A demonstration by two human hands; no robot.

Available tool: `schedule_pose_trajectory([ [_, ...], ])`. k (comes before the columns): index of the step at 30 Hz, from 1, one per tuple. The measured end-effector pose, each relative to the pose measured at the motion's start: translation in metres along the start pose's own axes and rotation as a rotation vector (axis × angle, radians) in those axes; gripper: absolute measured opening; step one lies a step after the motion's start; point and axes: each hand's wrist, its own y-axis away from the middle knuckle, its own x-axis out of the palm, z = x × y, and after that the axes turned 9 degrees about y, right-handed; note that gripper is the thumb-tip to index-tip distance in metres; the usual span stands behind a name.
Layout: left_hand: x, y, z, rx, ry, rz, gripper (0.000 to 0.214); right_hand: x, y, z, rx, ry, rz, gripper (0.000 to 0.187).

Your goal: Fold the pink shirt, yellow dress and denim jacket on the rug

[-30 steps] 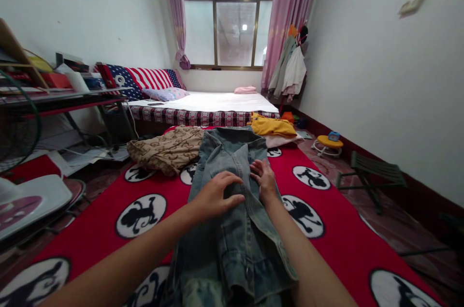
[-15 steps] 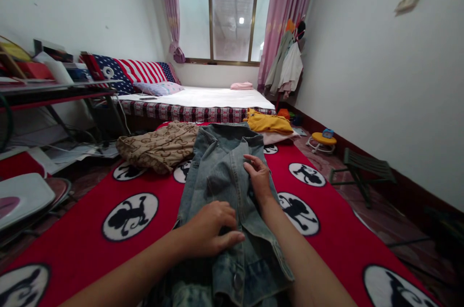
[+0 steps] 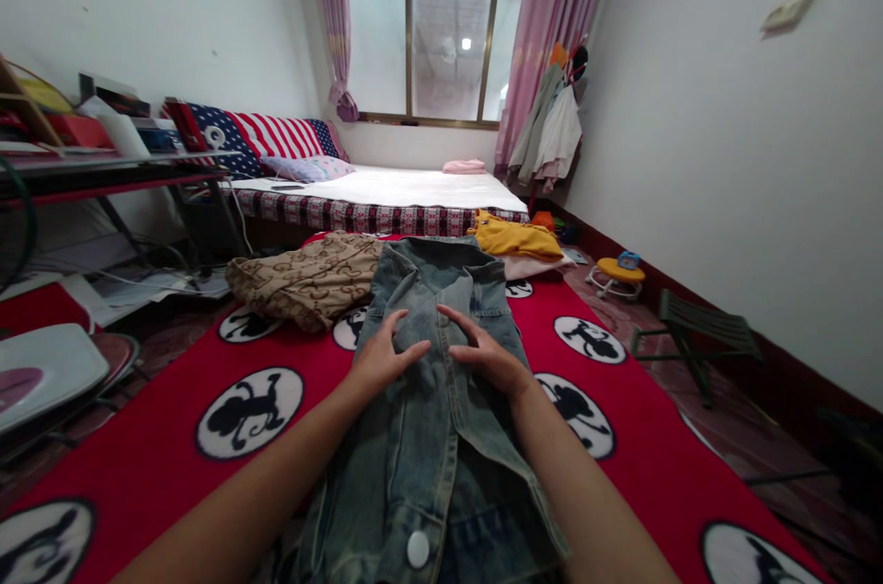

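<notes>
A faded denim jacket (image 3: 420, 437) lies spread lengthwise on a red blanket (image 3: 255, 483), its collar at the far end and a round metal button near me. My left hand (image 3: 386, 352) is over the left front of the jacket, thumb and fingers apart, holding nothing. Over the right front, my right hand (image 3: 487, 354) also has its fingers spread, close to the button seam. Whether either palm presses on the cloth I cannot tell. The jacket's sleeves are not visible.
Left of the collar lies a brown patterned garment (image 3: 310, 280); at the right, a folded yellow garment (image 3: 517, 237). A white-topped bed (image 3: 407, 187) stands behind. A folding stool (image 3: 707, 326) and a small yellow stool (image 3: 619, 269) are at right, a cluttered desk (image 3: 103, 170) at left.
My left hand has moved forward from the lower jacket, its fingers now spread. My right hand has shifted slightly nearer the middle. The jacket's left front lies flatter, with its metal button catching light.
</notes>
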Motion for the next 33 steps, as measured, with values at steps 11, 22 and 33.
schedule_pose_trajectory([
  [11, -0.032, 0.006, -0.033, -0.277, 0.02, 0.495, 0.026, -0.011, 0.022, 0.029, 0.196, -0.2, 0.344, 0.078],
  [22, 0.044, -0.025, -0.03, 0.355, -0.328, -0.005, 0.038, -0.024, 0.014, -0.004, 0.366, 0.007, 0.329, 0.046],
  [33, 0.062, -0.018, 0.001, 0.321, 0.024, 0.04, 0.044, -0.063, -0.042, -0.009, -0.049, 0.063, -0.869, 0.053],
])
